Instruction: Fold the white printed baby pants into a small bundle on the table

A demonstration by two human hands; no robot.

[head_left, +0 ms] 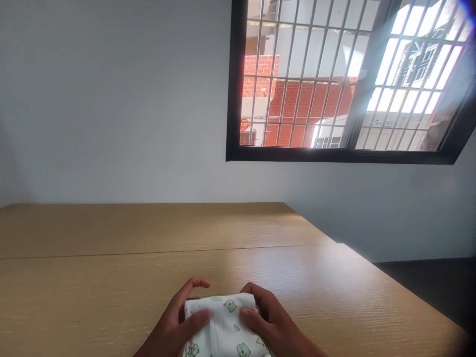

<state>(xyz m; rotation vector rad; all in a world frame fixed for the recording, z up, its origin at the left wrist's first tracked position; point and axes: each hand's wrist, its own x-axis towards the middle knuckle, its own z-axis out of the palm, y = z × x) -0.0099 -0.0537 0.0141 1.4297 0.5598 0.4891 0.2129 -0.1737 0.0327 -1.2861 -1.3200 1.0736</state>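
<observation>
As the left hand (173, 317) and right hand (273, 322) clasp a folded white cloth with green cartoon animals (226, 322) from both sides, each grip is wide, holding the bundle, fingers curved over its edges. Hands are working the folded cloth, pressing it together on top. Cloth sits at 6 o'clock on the light wood surface (122, 277), lower end cut off by frame. Barred window (334, 79) at 1 o'clock on the wall.

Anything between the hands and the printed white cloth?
Nothing visible. The left hand and the right hand both touch the folded white cloth directly, one from each side, with no object between them and it. The cloth sits on the wooden table.
</observation>
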